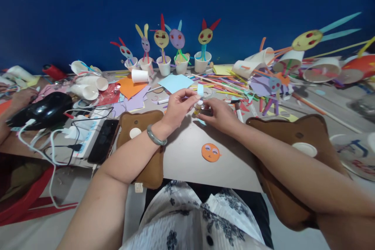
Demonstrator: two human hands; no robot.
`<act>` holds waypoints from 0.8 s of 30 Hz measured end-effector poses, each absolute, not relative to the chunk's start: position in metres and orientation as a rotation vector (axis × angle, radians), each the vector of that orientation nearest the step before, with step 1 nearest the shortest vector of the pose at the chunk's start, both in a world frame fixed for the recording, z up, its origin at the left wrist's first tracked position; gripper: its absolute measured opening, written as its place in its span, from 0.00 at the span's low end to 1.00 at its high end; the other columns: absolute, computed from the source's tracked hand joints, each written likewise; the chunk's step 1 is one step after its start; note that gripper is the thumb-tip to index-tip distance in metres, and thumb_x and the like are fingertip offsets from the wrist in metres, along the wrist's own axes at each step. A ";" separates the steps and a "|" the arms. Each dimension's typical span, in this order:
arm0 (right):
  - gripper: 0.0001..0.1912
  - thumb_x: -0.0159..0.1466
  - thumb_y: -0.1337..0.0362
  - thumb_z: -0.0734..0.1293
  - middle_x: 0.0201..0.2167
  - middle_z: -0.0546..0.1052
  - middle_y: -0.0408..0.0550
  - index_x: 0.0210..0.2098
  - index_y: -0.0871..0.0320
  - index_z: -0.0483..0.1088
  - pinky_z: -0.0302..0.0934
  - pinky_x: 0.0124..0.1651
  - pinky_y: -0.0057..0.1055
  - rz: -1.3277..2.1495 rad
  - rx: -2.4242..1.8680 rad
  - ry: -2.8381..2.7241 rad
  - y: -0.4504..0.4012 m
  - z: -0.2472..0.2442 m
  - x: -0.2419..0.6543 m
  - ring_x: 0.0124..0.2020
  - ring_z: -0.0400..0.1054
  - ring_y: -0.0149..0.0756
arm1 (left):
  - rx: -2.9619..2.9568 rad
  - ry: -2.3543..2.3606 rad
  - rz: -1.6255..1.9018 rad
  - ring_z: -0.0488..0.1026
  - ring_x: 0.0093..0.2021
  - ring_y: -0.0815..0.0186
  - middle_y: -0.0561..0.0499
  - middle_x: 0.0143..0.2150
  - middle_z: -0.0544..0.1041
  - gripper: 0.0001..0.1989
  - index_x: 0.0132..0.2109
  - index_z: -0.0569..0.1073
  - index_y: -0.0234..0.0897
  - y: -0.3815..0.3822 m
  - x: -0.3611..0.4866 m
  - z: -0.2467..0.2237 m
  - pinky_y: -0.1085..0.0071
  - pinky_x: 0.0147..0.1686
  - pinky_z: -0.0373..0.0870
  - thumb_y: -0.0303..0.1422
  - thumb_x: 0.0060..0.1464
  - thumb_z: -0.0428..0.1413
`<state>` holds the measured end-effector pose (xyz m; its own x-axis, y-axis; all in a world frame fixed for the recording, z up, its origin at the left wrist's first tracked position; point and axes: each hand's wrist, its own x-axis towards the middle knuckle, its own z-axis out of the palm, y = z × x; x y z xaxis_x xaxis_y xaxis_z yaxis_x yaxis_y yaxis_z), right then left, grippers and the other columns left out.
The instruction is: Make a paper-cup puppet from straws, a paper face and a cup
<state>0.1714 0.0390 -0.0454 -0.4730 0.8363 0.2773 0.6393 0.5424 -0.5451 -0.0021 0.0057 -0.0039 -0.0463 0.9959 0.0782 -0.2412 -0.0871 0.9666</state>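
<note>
My left hand (180,111), with a bracelet on its wrist, is closed in a pinch on a small light blue paper strip (200,89) that sticks up above the fingertips. Close against it, my right hand (219,114) curls its fingers around a small bottle (198,108) with a whitish top and a yellowish body. Part of the bottle is hidden by the fingers. Nearer to me on the table lies a round orange paper face (210,152) with drawn eyes and mouth.
White paper cups with paper rabbit figures (205,37) stand along the blue wall. Coloured sticks (216,82), paper sheets (175,83) and markers lie behind my hands. Brown cushions (146,168) flank me. A phone (103,141), cables and a power strip (88,136) are left, near another person's hand (23,99).
</note>
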 end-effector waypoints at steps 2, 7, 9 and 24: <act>0.10 0.58 0.56 0.72 0.29 0.73 0.48 0.31 0.57 0.73 0.54 0.34 0.33 0.527 -1.161 -2.281 0.040 -0.050 0.164 0.29 0.63 0.37 | 1.064 0.999 1.396 0.58 0.20 0.77 0.60 0.20 0.65 0.16 0.30 0.72 0.37 0.005 -0.002 -0.003 0.75 0.20 0.54 0.40 0.43 0.69; 0.04 0.61 0.62 0.68 0.30 0.73 0.46 0.34 0.56 0.71 0.57 0.34 0.33 0.630 -1.148 -2.108 0.040 -0.050 0.164 0.30 0.64 0.38 | 1.073 1.003 1.399 0.59 0.21 0.77 0.60 0.19 0.65 0.16 0.29 0.72 0.36 0.005 -0.003 -0.002 0.75 0.22 0.55 0.40 0.43 0.70; 0.08 0.62 0.59 0.68 0.32 0.75 0.46 0.38 0.55 0.70 0.60 0.34 0.33 0.671 -1.159 -1.957 0.039 -0.045 0.170 0.31 0.66 0.37 | 1.075 1.008 1.411 0.58 0.20 0.77 0.60 0.18 0.64 0.15 0.29 0.73 0.36 0.007 -0.005 -0.002 0.75 0.22 0.55 0.40 0.43 0.69; 0.11 0.64 0.60 0.70 0.45 0.82 0.55 0.45 0.56 0.75 0.68 0.37 0.35 0.461 -0.907 -1.747 0.025 -0.005 0.191 0.42 0.76 0.43 | 1.142 1.094 1.331 0.64 0.26 0.75 0.58 0.22 0.69 0.08 0.30 0.75 0.36 0.008 -0.009 -0.001 0.75 0.29 0.62 0.34 0.48 0.66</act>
<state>0.1908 0.0245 -0.0052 -0.1468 0.7619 0.6308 0.3517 0.6363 -0.6866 -0.0086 0.0076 -0.0015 -0.0256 0.9979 0.0595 -0.1349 -0.0625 0.9889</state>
